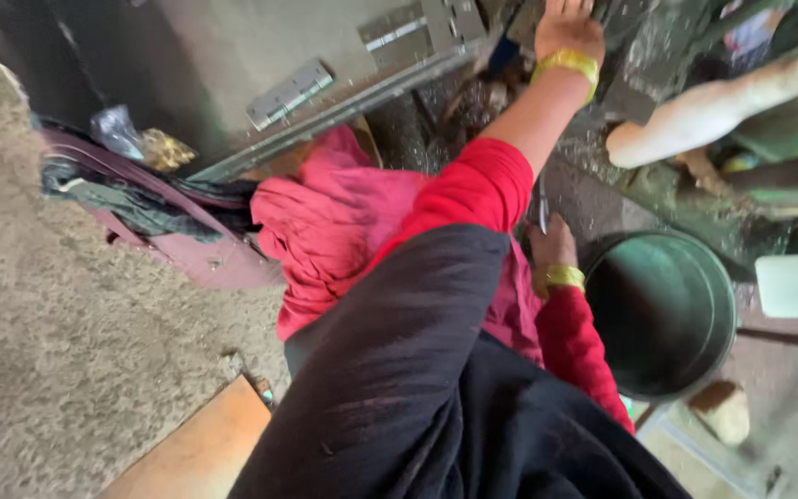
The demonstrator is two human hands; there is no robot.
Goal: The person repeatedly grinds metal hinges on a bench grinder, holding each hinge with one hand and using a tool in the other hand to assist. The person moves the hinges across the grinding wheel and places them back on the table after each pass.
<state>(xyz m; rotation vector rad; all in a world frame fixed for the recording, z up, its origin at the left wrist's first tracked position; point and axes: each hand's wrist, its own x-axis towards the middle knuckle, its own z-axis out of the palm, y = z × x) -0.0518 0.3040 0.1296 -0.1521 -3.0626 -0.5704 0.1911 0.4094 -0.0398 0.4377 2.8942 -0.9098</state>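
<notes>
My left hand (565, 30) reaches far up to the top edge of the view, with a gold bangle (567, 63) on the wrist and a red sleeve (482, 185) behind it. It rests against dark metal parts, and its fingers are cut off by the frame. My right hand (552, 246), also with a gold bangle (564, 277), is closed just left of a green bucket (662, 314). A thin grey metal piece (543, 203) sticks up out of its fist. A black shawl (417, 388) covers my body in the foreground.
A grey metal panel with hinges (290, 92) slants across the top. Pink cloth (334, 217) is bunched beneath it, next to a maroon bag (196, 249). A pale cylinder (713, 109) lies on green machinery at the right. An orange board (198, 453) and a stone (722, 411) lie on the dusty ground.
</notes>
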